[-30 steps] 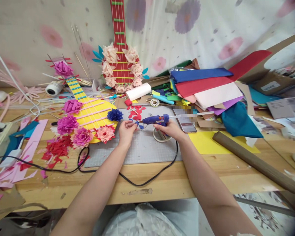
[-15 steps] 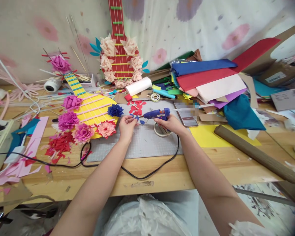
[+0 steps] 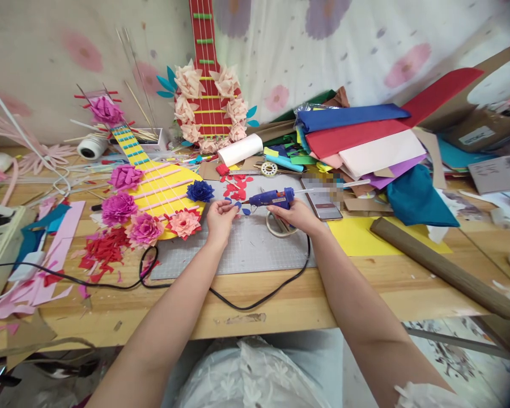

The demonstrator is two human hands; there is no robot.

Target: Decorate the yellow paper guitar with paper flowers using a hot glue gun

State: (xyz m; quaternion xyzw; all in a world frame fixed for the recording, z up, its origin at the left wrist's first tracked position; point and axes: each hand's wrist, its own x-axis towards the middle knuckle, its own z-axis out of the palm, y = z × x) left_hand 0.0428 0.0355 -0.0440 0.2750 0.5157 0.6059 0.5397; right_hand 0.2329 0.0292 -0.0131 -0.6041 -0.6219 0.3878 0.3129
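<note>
In my right hand is a blue glue gun, its nozzle pointing left. A glue stick pokes out of its back end. My left hand pinches a small blue paper petal right at the nozzle tip. Another blue petal lies on the grey cutting mat, with red petals behind it. Left of my hands rests a yellow paper guitar trimmed with pink and purple flowers and a dark blue flower. A roll of tape sits beneath my right hand.
The black cord loops across the wooden table's front. A red paper guitar leans at the back. To the right are a phone, stacked coloured paper and a brown roll. Red scraps lie at left.
</note>
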